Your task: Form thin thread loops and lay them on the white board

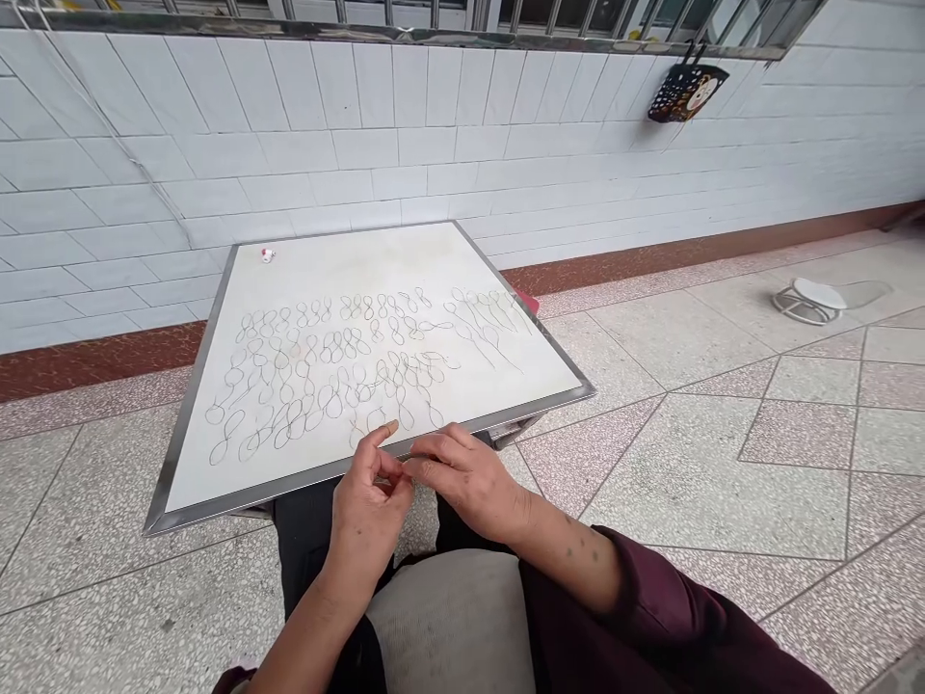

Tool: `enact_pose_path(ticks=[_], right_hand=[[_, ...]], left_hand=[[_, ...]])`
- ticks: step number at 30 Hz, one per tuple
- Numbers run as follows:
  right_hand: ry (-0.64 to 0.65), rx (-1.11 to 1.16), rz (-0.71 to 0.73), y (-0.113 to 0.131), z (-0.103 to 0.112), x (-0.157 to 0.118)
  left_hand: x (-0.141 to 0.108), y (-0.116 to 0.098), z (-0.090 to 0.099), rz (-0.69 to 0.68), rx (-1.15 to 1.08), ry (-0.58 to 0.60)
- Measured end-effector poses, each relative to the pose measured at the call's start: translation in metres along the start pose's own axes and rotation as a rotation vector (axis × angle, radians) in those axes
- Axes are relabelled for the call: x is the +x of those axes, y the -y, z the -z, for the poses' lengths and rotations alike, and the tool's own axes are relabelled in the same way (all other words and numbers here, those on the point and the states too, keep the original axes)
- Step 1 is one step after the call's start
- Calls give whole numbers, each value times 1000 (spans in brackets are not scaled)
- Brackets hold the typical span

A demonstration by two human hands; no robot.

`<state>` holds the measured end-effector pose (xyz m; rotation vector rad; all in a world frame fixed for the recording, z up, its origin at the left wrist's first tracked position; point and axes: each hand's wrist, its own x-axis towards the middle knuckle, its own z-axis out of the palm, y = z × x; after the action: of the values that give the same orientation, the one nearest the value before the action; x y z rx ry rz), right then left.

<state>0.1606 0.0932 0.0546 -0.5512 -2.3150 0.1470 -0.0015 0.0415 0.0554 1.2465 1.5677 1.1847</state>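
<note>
My left hand (370,496) and my right hand (473,479) meet over the near edge of the white table (347,255), just above my lap. The fingertips of both are pinched together at one spot, and whatever lies between them is too small or hidden to name. My left index finger points up and away, with a tan wrap near its tip. Beyond my hands, rows of thin dark cord loops (310,414), many twisted into figure eights, lie across the tabletop. Straighter cord pieces with loose ends (491,328) are at the right.
A small white and red item (268,255) sits at the table's far left corner. White tiled wall (405,145) stands behind the table. To the right, a low stool with a white seat (813,297) is on the tiled floor. A dark patterned bag (686,92) hangs from the window bars.
</note>
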Motion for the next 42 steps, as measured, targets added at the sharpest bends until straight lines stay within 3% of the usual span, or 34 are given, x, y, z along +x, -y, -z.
enact_pose_path(ticks=[3, 5, 7, 10, 14, 18, 23, 26, 28, 30, 32, 35, 38, 42], right_hand=[[52, 76, 26, -6, 1, -1], [14, 135, -22, -9, -1, -2], [-79, 211, -170, -10, -3, -4], [-167, 378, -511, -12, -7, -8], [-249, 846, -849, -15, -9, -11], [-415, 1245, -1042, -15, -13, -13], [-485, 1344, -1139, -16, -22, -21], [-493, 1218, -1123, -22, -22, -29], [-543, 914, -1045, -25, -14, -33], [-550, 493, -844, -24, -4, -35], [-348, 225, -517, -18, 3, -34], [59, 103, -115, -9, 1, -27], [149, 37, -58, -7, -14, -22], [124, 28, -133, -9, -26, -25]], left_hand=[[2, 3, 2, 5, 44, 48], [3, 4, 5, 12, 99, 96], [4, 2, 8, 16, 166, 149], [6, 0, 15, 22, 262, 201], [5, -5, 24, 37, 348, 230], [7, -10, 25, 3, 400, 238], [13, -15, 25, -19, 403, 252], [18, -15, 28, -24, 429, 256], [22, -14, 30, -13, 414, 223], [25, -13, 31, 1, 382, 191], [29, -11, 30, 7, 369, 184], [33, -9, 27, 3, 361, 244], [37, -11, 26, -1, 350, 334], [42, -16, 28, 21, 283, 408]])
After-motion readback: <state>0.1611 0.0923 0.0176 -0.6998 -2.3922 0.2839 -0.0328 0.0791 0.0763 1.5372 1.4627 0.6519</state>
